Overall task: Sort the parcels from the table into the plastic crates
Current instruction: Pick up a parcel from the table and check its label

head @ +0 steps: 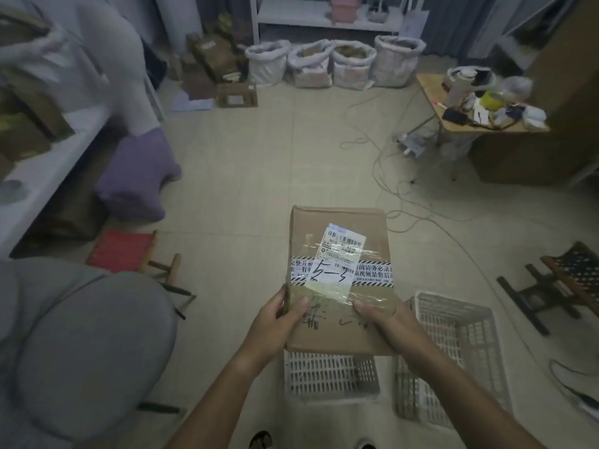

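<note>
Below, two plastic crates (330, 377) are waiting on the floor while the left hand (275, 322) and right hand (382, 319) are gripping the parcel (340, 273) above them, risking a misread label and wrong crate.

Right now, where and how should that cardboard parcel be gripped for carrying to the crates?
By its two long side edges near the close end, thumbs on top, as the left hand and right hand do: the cardboard parcel is flat and wide, label up.
</note>
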